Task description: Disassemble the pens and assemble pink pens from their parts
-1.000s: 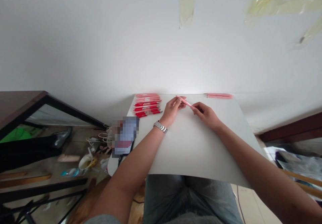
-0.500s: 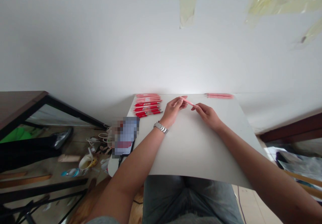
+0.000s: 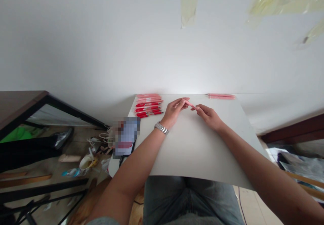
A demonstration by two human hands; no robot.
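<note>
Between my two hands, above the far half of the white table (image 3: 192, 150), is a slim pink pen (image 3: 189, 104). My left hand (image 3: 174, 110), below a metal-band watch, pinches the pen's upper left end. The fingers of my right hand (image 3: 208, 114) are closed on its lower right end. To the left of my hands lies a row of several pens (image 3: 149, 105), pink ones at the back and red ones nearer me. A small bundle of pink pens (image 3: 221, 96) rests at the table's back right edge.
A phone (image 3: 126, 135), blurred out, lies at the table's left edge with a cable. The wall (image 3: 162, 49) stands directly behind the table. On the floor at left are a cup (image 3: 86, 162), a bottle (image 3: 71, 173) and another person's shoe (image 3: 63, 139).
The pen has tilted and dropped very slightly, and both hands have shifted a little with it. Everything on the table stays where it was.
</note>
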